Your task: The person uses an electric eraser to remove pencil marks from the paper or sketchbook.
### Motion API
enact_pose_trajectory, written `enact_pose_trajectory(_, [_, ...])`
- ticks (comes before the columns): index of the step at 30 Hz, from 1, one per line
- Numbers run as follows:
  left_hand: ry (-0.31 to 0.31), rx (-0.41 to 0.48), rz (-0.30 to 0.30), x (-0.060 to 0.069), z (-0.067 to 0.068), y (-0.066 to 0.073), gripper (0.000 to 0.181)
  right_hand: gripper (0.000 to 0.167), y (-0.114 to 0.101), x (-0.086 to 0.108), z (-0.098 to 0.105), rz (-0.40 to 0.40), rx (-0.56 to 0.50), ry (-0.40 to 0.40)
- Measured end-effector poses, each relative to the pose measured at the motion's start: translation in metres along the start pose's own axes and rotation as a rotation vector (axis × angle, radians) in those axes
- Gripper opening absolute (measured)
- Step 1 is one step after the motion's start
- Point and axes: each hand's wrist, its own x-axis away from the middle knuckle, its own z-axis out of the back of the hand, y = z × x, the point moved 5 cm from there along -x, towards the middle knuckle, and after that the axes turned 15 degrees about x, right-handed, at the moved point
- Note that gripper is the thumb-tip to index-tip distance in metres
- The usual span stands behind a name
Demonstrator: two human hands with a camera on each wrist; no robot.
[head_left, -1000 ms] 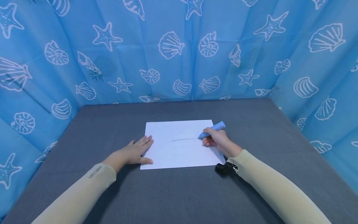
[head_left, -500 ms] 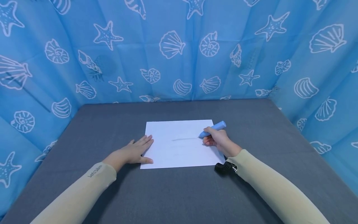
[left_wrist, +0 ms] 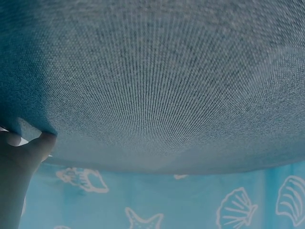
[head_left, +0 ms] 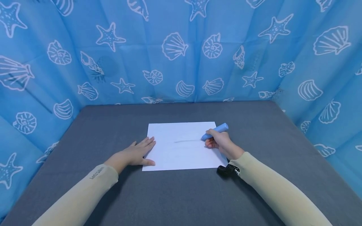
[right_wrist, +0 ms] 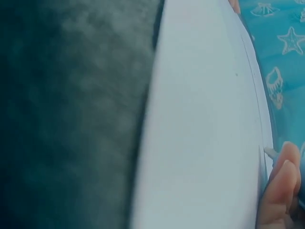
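A white sheet of paper (head_left: pixel 175 157) lies on the grey table, with a thin, faint line across its middle. My left hand (head_left: pixel 135 154) rests on the paper's left edge, fingers spread; part of it shows at the left in the left wrist view (left_wrist: pixel 21 155). Curled round a light blue marker (head_left: pixel 222 127), my right hand (head_left: pixel 222 142) is over the paper's right part, the marker's tip at the line's right end. In the right wrist view the fingertips (right_wrist: pixel 284 179) and the marker's tip (right_wrist: pixel 270 152) show beside the paper (right_wrist: pixel 200 119).
The grey cloth-covered table (head_left: pixel 175 197) extends around the paper. A blue curtain (head_left: pixel 181 69) with white shells and starfish hangs behind it and at both sides. A small black device (head_left: pixel 225 170) is at the right wrist, close to the paper's lower right corner.
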Motion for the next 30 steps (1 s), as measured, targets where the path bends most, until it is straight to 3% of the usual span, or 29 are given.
enact_pose_trajectory(22, [0.006,-0.001,0.013,0.0019,-0.0007,-0.0032,0.1,0.026,-0.0007,-0.0002,-0.004,0.004,-0.006,-0.013])
enact_pose_trajectory(30, [0.004,0.01,0.004,0.0037,0.002,0.0024,0.098,0.028,-0.0009,-0.001,-0.0007,-0.006,-0.014,0.009])
